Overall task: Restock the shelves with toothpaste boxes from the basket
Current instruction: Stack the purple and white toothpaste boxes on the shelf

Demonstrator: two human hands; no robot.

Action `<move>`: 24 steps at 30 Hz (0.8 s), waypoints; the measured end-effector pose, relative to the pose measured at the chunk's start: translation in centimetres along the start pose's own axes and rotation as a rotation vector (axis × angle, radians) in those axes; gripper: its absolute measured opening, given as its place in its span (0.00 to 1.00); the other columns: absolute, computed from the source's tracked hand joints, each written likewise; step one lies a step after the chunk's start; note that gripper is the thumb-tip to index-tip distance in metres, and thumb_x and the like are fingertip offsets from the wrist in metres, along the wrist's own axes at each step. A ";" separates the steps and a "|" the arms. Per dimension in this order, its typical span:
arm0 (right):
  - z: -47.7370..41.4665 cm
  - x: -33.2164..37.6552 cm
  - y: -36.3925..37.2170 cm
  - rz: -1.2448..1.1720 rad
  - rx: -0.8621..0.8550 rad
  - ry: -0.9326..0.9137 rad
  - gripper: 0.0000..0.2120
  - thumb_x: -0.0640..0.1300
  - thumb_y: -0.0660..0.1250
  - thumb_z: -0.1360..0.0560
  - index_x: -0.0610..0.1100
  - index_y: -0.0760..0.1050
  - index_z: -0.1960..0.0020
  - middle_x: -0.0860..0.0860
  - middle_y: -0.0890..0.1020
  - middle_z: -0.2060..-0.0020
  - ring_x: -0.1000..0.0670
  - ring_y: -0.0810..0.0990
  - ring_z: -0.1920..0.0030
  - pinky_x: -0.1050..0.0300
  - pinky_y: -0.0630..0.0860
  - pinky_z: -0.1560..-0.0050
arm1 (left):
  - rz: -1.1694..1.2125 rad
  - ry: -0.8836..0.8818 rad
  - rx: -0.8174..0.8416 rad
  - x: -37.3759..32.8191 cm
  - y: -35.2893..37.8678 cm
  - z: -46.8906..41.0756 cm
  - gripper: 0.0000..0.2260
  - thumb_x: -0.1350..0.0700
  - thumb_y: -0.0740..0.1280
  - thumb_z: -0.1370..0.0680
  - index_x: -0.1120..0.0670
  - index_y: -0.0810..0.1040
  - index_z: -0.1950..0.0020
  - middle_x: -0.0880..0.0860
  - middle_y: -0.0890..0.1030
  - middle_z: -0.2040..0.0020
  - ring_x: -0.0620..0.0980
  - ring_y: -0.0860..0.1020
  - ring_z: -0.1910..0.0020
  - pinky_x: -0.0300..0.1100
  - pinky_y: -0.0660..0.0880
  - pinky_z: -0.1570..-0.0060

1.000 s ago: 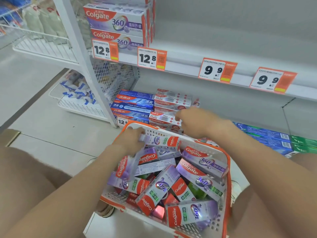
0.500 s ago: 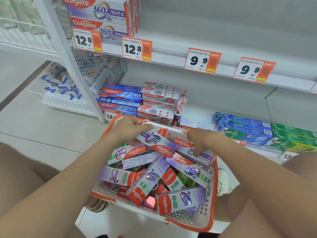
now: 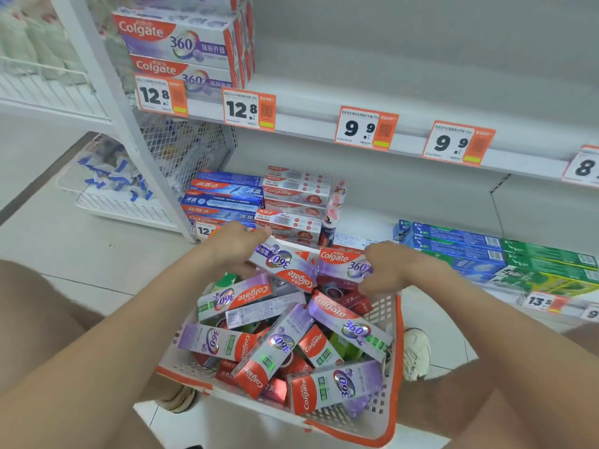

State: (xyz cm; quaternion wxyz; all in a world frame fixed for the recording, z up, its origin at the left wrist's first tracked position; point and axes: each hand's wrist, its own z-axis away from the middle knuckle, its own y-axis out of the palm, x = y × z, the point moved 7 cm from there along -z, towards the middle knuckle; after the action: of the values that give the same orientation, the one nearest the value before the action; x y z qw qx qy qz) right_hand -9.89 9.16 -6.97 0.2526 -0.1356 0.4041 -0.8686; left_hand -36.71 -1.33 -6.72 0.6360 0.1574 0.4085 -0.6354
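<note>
Purple-and-white card sat under both sets of fingers. Left hand (image 3: 235, 249): fingers (image 3: 251, 233) curled over the far end of a long purple, white and red Colgate 360 toothpaste box (image 3: 283, 264). The box lay tilted, its lettering upside down to the camera, above the heap. Right hand (image 3: 393, 270): fingers (image 3: 372, 254) curled round the right end of a second purple-and-white Colgate 360 box (image 3: 343, 262), lettering upright, its left end against the first box.

Both boxes were at the far edge of the white perforated plastic basket with orange rim (image 3: 393, 322). They lay over a loose pile of similar purple toothpaste boxes (image 3: 282, 345) at all angles, with red and green cartons showing beneath. The basket sat between the person's bare legs, a white shoe (image 3: 416, 354) just beside its right wall.

Beyond the basket was the bottom white metal shelf (image 3: 366, 222). On it a stack of blue boxes (image 3: 227, 197) touched a stack of white-and-red Colgate boxes (image 3: 295, 196), and blue and green boxes (image 3: 505, 257) lay well apart at right. The upper white shelf (image 3: 356, 92) held stacked Colgate 360 boxes (image 3: 181, 43) at left. Orange-and-white price tags (image 3: 366, 128) reading 12.8 and 9.9 hung along its edge.
</note>
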 end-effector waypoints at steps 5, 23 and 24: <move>2.8 0.6 -4.2 -0.238 -0.267 0.071 0.28 0.70 0.68 0.37 0.45 0.70 0.60 0.49 0.78 0.62 0.43 0.80 0.57 0.53 0.72 0.63 | 0.171 0.060 -0.168 -3.0 -3.8 2.2 0.15 0.43 0.68 0.17 0.55 0.79 0.49 0.55 0.86 0.53 0.57 0.85 0.54 0.53 0.84 0.48; 3.8 9.6 -4.8 -1.719 -0.237 -0.197 0.23 0.59 0.71 0.21 0.42 0.84 0.39 0.44 0.88 0.48 0.42 0.88 0.46 0.37 0.80 0.36 | 0.416 0.061 0.238 -3.1 0.2 6.9 0.16 0.68 0.77 0.29 0.57 0.78 0.46 0.56 0.87 0.52 0.53 0.84 0.52 0.51 0.80 0.40; 3.9 9.8 -5.3 -1.725 -0.260 -0.235 0.22 0.57 0.71 0.20 0.41 0.84 0.39 0.43 0.88 0.47 0.40 0.88 0.45 0.36 0.80 0.36 | 0.409 0.085 0.226 -3.3 0.1 7.1 0.19 0.70 0.77 0.29 0.58 0.76 0.43 0.57 0.87 0.51 0.53 0.85 0.52 0.49 0.81 0.43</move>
State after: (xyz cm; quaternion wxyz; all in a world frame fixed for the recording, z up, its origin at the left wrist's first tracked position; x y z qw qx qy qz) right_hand -18.11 4.14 -0.09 -0.4690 -0.5099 0.2279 -0.6841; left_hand -33.89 -4.16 -0.01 0.7122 0.3334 0.3208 -0.5280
